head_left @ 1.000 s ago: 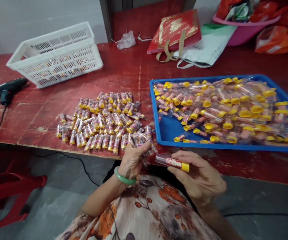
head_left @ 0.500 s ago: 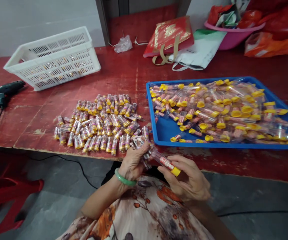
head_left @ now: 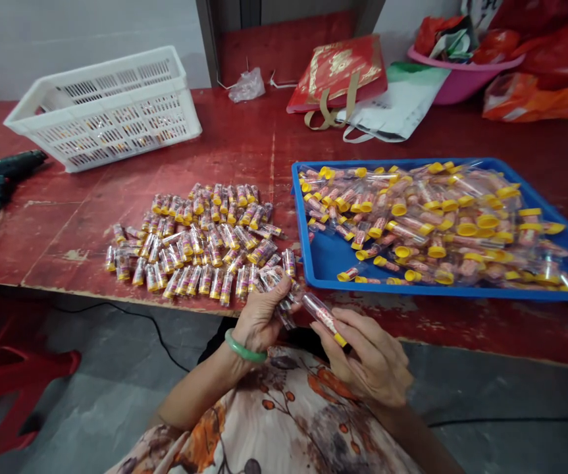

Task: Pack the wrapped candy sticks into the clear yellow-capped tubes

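My left hand [head_left: 262,316], with a green bangle at the wrist, is closed on a bunch of crinkled clear plastic wrappers [head_left: 270,282]. Between the thumb and fingers of my right hand [head_left: 370,359] is a clear plastic tube with a yellow cap [head_left: 324,315], its capped end toward my palm. The tube's far end points up and left, close to my left fingertips. Just beyond my left hand lie many small printed, yellow-ended tubes [head_left: 205,280], grouped in rough rows. More yellow-capped tubes [head_left: 407,227] with pinkish contents are heaped in a blue tray [head_left: 320,270] at right.
A white slatted basket [head_left: 116,125] stands at the back left, near a black heat gun [head_left: 4,172] with a cord. Behind the tray lie a red gift bag [head_left: 337,69], a white bag [head_left: 397,108] and a pink basin [head_left: 454,82]. A red stool [head_left: 12,395] is at lower left.
The tube in my right hand has drawn slightly back from my left fingers and turned a little. My left hand keeps its hold on the wrappers. The view has shifted slightly.
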`<state>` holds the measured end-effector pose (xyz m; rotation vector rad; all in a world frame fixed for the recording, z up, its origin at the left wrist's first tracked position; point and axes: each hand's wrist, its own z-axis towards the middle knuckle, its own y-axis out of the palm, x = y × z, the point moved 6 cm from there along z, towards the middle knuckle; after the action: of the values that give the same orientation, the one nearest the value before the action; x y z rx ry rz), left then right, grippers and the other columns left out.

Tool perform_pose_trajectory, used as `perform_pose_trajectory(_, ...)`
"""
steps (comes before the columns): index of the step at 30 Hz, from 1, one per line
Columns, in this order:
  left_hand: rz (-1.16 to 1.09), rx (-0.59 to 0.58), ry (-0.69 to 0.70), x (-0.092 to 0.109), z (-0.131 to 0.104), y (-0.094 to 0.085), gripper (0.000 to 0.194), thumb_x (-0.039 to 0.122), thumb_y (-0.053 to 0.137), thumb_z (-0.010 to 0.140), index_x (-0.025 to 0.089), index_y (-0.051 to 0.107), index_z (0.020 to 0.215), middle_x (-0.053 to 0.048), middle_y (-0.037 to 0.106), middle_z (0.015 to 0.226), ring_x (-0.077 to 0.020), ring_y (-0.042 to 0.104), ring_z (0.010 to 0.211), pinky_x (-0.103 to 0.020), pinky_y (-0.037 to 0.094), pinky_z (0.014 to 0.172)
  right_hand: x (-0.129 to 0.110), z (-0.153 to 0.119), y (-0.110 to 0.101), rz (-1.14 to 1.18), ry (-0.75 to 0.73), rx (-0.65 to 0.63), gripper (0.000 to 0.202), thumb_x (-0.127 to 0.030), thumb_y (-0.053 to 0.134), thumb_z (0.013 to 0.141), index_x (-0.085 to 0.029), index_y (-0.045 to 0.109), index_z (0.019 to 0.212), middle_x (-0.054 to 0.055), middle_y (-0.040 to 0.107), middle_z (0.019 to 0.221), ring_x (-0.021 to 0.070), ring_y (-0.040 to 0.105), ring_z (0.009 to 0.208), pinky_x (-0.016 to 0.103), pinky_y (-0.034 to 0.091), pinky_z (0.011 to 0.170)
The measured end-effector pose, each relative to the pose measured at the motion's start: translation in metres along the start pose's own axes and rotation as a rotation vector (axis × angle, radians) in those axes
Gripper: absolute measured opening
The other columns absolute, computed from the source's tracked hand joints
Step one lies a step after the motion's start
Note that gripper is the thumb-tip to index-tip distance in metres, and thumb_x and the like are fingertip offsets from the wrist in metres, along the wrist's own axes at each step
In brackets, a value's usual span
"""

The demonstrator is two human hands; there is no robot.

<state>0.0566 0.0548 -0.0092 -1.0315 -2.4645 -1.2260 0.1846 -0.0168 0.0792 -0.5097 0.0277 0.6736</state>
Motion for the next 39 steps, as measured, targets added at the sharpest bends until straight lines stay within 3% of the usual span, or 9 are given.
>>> perform_pose_trajectory(4, 0.015, -0.047, 0.095, 0.001, -0.002, 0.001, 0.044, 0.022, 0.09, 0.052, 0.013, 0.066, 0.088, 0.0, 0.067, 0.076, -0.0123, 0.063, 0.06, -0.022, 0.055, 0.049, -0.002, -0.007, 0.001, 0.027, -0.111, -0.058, 0.042, -0.007, 0.079, 0.067, -0.015, 0.061, 0.105, 0.008, 0.07, 0.102, 0.0171, 0.069, 0.087, 0.028, 0.061, 0.072)
perform_pose_trajectory(8, 0.023, -0.042, 0.14, 0.0, -0.002, 0.0, 0.041, 0.024, 0.09, 0.053, 0.012, 0.065, 0.084, 0.0, 0.065, 0.07, -0.0108, 0.06, 0.055, -0.021, 0.052, 0.049, -0.009, -0.014, 0.002, 0.043, -0.268, -0.177, 0.033, -0.006, 0.073, 0.073, -0.009, 0.062, 0.104, 0.016, 0.065, 0.114, 0.0244, 0.066, 0.102, 0.036, 0.061, 0.081)
perform_pose_trajectory(14, 0.019, -0.022, 0.141, -0.003, 0.001, -0.004, 0.039, 0.026, 0.09, 0.054, 0.011, 0.066, 0.081, 0.0, 0.065, 0.067, -0.0101, 0.059, 0.054, -0.023, 0.053, 0.056, -0.018, -0.021, 0.007, 0.037, -0.399, -0.214, 0.015, -0.006, 0.056, 0.084, -0.009, 0.065, 0.097, 0.017, 0.067, 0.108, 0.0261, 0.064, 0.108, 0.04, 0.06, 0.086)
perform_pose_trajectory(17, 0.009, -0.025, 0.133, -0.004, 0.0, -0.005, 0.039, 0.025, 0.09, 0.054, 0.011, 0.066, 0.082, -0.001, 0.066, 0.069, -0.0105, 0.06, 0.055, -0.023, 0.054, 0.055, -0.013, -0.02, 0.012, 0.086, -0.3, -0.161, 0.018, -0.007, 0.059, 0.084, -0.012, 0.063, 0.101, 0.012, 0.069, 0.106, 0.0214, 0.066, 0.102, 0.036, 0.061, 0.083)
perform_pose_trajectory(21, 0.016, -0.003, 0.058, -0.006, -0.001, -0.006, 0.038, 0.023, 0.089, 0.055, 0.012, 0.067, 0.083, -0.001, 0.068, 0.073, -0.012, 0.062, 0.057, -0.022, 0.054, 0.048, 0.002, -0.016, 0.009, 0.059, 0.014, -0.008, 0.043, -0.008, 0.078, 0.069, -0.013, 0.06, 0.108, 0.007, 0.071, 0.098, 0.0158, 0.07, 0.085, 0.026, 0.061, 0.073)
perform_pose_trajectory(24, 0.008, 0.036, -0.015, -0.007, 0.0, -0.01, 0.031, 0.02, 0.086, 0.06, 0.012, 0.067, 0.082, -0.002, 0.068, 0.073, -0.0126, 0.063, 0.057, -0.021, 0.054, 0.045, 0.01, -0.017, 0.005, 0.074, 0.164, 0.026, 0.046, -0.008, 0.08, 0.066, -0.016, 0.06, 0.107, 0.006, 0.071, 0.097, 0.0164, 0.071, 0.082, 0.027, 0.06, 0.07)
perform_pose_trajectory(29, -0.014, -0.001, 0.006, -0.005, 0.005, -0.011, 0.03, 0.018, 0.085, 0.062, 0.012, 0.068, 0.086, -0.003, 0.07, 0.078, -0.0135, 0.065, 0.061, -0.023, 0.056, 0.051, 0.013, -0.017, -0.005, 0.122, 0.225, 0.03, 0.047, -0.005, 0.081, 0.064, -0.017, 0.062, 0.105, 0.006, 0.071, 0.096, 0.0179, 0.071, 0.08, 0.029, 0.059, 0.069)
perform_pose_trajectory(35, 0.013, 0.035, 0.01, -0.006, 0.004, -0.012, 0.03, 0.021, 0.086, 0.061, 0.011, 0.067, 0.081, 0.0, 0.066, 0.069, -0.011, 0.06, 0.053, -0.021, 0.052, 0.044, 0.016, -0.012, -0.007, 0.235, 0.327, 0.01, 0.039, -0.007, 0.077, 0.068, -0.02, 0.063, 0.102, 0.004, 0.071, 0.095, 0.0174, 0.07, 0.079, 0.03, 0.06, 0.068)
perform_pose_trajectory(39, -0.013, 0.001, 0.002, -0.008, 0.002, -0.008, 0.036, 0.023, 0.087, 0.059, 0.011, 0.067, 0.087, -0.001, 0.067, 0.072, -0.0115, 0.062, 0.056, -0.022, 0.053, 0.047, 0.015, -0.008, -0.006, 0.262, 0.29, -0.004, 0.037, -0.008, 0.077, 0.069, -0.021, 0.063, 0.101, 0.004, 0.071, 0.095, 0.0172, 0.07, 0.078, 0.03, 0.061, 0.067)
